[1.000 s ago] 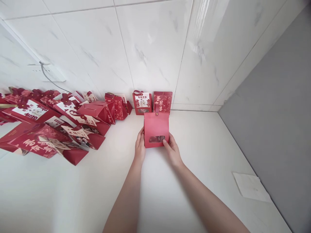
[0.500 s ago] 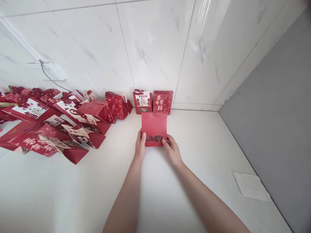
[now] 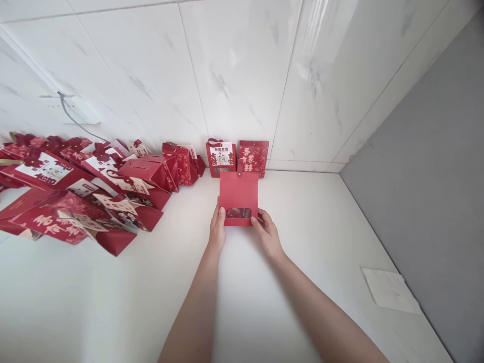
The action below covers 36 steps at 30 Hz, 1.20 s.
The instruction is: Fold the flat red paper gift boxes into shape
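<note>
Between my two hands stands a red gift box with a small clear window near its bottom and a ribbon loop at its top. Dark red contents show through the window. My left hand grips its left side, thumb on the front edge. On the lower right corner, my right hand holds it with the thumb in front. Just behind it, against the wall, stand a red box with a white label card and a patterned red box with pale lettering.
Many red gift boxes crowd the left of the white counter. A grey cable hangs from a wall socket above them. White paper lies at the right, by a grey panel.
The held box has tilted or lifted slightly, so its window shows more fully. Both hands keep their hold in nearly the same place.
</note>
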Each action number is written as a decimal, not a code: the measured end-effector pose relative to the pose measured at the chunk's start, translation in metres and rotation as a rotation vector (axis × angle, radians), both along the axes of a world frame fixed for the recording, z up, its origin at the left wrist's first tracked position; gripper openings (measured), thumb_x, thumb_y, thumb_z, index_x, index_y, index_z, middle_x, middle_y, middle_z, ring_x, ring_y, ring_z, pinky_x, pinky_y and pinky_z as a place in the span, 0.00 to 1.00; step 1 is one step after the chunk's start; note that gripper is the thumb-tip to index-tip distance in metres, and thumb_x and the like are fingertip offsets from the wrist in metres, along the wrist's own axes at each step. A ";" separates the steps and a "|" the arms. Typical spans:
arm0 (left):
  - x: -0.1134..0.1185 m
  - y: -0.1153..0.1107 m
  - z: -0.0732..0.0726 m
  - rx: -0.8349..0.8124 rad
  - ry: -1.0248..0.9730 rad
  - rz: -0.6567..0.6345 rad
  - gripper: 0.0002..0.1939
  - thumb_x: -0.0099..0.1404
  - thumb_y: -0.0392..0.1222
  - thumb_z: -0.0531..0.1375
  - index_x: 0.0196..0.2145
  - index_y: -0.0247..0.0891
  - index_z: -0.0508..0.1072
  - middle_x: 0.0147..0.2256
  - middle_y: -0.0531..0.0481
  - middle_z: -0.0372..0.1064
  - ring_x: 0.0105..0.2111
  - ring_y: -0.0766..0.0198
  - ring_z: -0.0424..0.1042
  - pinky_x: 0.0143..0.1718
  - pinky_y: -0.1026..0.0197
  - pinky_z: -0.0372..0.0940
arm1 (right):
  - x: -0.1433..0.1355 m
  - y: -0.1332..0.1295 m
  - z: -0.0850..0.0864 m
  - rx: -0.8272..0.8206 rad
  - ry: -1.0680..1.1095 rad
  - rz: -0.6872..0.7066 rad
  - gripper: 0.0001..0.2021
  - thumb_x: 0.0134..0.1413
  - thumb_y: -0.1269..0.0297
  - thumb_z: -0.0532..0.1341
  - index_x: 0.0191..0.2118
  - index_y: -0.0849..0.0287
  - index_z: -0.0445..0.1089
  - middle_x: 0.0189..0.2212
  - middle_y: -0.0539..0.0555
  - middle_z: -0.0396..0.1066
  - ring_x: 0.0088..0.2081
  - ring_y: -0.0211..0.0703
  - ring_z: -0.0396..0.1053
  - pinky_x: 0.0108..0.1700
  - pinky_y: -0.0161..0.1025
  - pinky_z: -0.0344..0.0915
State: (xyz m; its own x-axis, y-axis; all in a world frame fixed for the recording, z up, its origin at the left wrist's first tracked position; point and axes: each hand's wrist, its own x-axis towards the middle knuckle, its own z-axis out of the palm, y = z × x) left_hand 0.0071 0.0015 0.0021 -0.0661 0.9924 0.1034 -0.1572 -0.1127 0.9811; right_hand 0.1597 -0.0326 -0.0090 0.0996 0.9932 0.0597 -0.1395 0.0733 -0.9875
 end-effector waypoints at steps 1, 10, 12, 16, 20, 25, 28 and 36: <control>0.000 0.000 0.000 0.004 -0.004 0.000 0.30 0.67 0.61 0.54 0.61 0.46 0.64 0.62 0.47 0.62 0.66 0.52 0.53 0.68 0.48 0.50 | 0.000 0.000 0.000 0.001 0.001 0.001 0.20 0.60 0.51 0.59 0.53 0.53 0.68 0.57 0.57 0.67 0.59 0.51 0.64 0.61 0.51 0.61; 0.001 -0.003 -0.001 -0.010 -0.004 0.074 0.24 0.64 0.57 0.59 0.51 0.41 0.69 0.53 0.43 0.70 0.53 0.51 0.70 0.54 0.50 0.66 | 0.002 -0.004 0.005 -0.026 0.006 -0.029 0.14 0.62 0.49 0.56 0.41 0.54 0.69 0.44 0.53 0.74 0.48 0.49 0.70 0.55 0.48 0.64; -0.001 -0.005 -0.001 -0.010 0.048 0.059 0.22 0.62 0.56 0.62 0.48 0.40 0.69 0.49 0.44 0.71 0.49 0.53 0.72 0.50 0.53 0.68 | 0.002 -0.005 0.007 -0.037 0.023 -0.057 0.16 0.63 0.47 0.54 0.39 0.54 0.69 0.45 0.53 0.74 0.48 0.49 0.70 0.54 0.48 0.65; -0.003 -0.007 -0.001 -0.001 0.150 0.055 0.21 0.59 0.56 0.65 0.43 0.40 0.71 0.45 0.46 0.73 0.46 0.54 0.72 0.46 0.56 0.68 | 0.002 -0.009 0.010 -0.020 0.051 -0.087 0.18 0.64 0.46 0.52 0.47 0.53 0.68 0.53 0.56 0.70 0.55 0.51 0.67 0.57 0.50 0.63; -0.002 -0.009 -0.003 0.012 0.259 0.002 0.22 0.62 0.59 0.61 0.45 0.40 0.71 0.42 0.46 0.73 0.44 0.55 0.72 0.44 0.56 0.68 | 0.000 -0.010 0.007 0.034 0.080 -0.109 0.17 0.64 0.48 0.54 0.52 0.52 0.64 0.57 0.56 0.66 0.57 0.49 0.65 0.58 0.50 0.63; 0.000 -0.009 -0.004 0.012 0.292 0.025 0.26 0.68 0.63 0.49 0.49 0.40 0.72 0.46 0.44 0.73 0.46 0.53 0.72 0.45 0.55 0.67 | -0.001 -0.008 0.003 0.057 0.079 -0.101 0.21 0.63 0.49 0.55 0.58 0.51 0.59 0.61 0.57 0.62 0.61 0.48 0.61 0.61 0.50 0.61; 0.002 -0.009 -0.004 0.064 0.338 0.080 0.27 0.70 0.61 0.48 0.53 0.41 0.70 0.51 0.42 0.71 0.51 0.52 0.70 0.51 0.53 0.66 | -0.002 -0.009 0.003 0.060 0.072 -0.074 0.22 0.62 0.49 0.57 0.57 0.52 0.60 0.60 0.57 0.63 0.60 0.49 0.63 0.61 0.50 0.61; -0.011 -0.002 -0.003 0.060 0.219 0.391 0.25 0.72 0.56 0.48 0.61 0.44 0.64 0.59 0.43 0.64 0.62 0.56 0.60 0.65 0.49 0.51 | 0.006 -0.003 -0.009 -0.005 0.212 -0.140 0.26 0.64 0.42 0.47 0.54 0.55 0.68 0.40 0.57 0.78 0.43 0.54 0.75 0.47 0.54 0.70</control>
